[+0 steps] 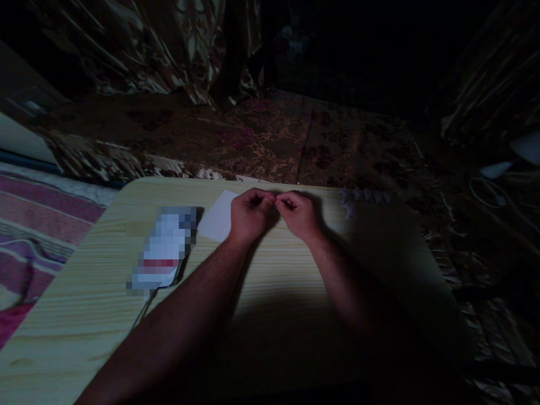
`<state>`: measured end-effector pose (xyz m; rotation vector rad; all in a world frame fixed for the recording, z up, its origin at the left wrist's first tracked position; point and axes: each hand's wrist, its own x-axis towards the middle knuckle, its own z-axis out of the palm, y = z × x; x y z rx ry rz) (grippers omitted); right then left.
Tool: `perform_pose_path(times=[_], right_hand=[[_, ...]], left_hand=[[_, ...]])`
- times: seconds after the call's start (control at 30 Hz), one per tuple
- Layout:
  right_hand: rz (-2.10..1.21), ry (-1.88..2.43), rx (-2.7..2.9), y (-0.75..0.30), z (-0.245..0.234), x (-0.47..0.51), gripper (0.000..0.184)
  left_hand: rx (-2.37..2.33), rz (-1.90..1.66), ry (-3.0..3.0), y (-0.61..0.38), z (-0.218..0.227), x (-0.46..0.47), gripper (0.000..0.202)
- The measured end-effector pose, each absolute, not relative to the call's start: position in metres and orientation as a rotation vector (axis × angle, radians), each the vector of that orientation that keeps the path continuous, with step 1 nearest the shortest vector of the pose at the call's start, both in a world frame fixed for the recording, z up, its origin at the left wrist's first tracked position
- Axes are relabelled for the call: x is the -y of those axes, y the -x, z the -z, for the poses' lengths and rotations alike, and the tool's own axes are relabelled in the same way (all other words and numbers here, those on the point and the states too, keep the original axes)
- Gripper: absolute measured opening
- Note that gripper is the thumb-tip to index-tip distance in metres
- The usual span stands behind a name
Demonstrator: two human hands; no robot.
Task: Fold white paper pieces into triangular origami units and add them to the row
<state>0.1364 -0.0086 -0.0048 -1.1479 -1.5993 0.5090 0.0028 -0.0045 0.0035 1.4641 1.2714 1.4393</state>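
Note:
Near the far edge of the wooden table, my left hand (pixel 251 214) and my right hand (pixel 298 214) meet at the fingertips. Both are closed in a pinch, thumbs against fingers. Whatever lies between the fingertips is too small and dark to name. Partly behind my left hand lies a white sheet of paper (pixel 217 216), flat on the table. To the right of my right hand, several small pale folded-looking pieces (pixel 367 196) sit in a row, with another one (pixel 350 211) just in front of them.
A phone with a lit, blurred screen (pixel 164 247) lies on the left of the wooden table (pixel 278 292), a cable running from it. Beyond the far edge is a patterned cloth (pixel 261 135) with fringes. Striped bedding (pixel 42 208) is at left, a white cable (pixel 485 191) at right.

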Motion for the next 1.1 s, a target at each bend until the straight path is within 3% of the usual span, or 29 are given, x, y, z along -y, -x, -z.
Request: perform_pose_path(times=[0.27,0.77,1.1], right_hand=[[-0.334,1.134,1.612,-0.1407,-0.0053,0.0071,0.009],[-0.779,1.153,1.368,-0.1397,0.0,0.0044,0.011],[-0.822,1.156,1.374,-0.1392,0.0002,0.0051,0.009]], left_hand=[[-1.247,-1.482,-1.401,-0.001,-0.0071,0.0033,0.016],[-1.209,-1.419,-1.256,-0.002,-0.0046,0.0032,0.025],[-1.195,-1.406,-1.23,-0.0015,-0.0047,0.0027,0.027]])
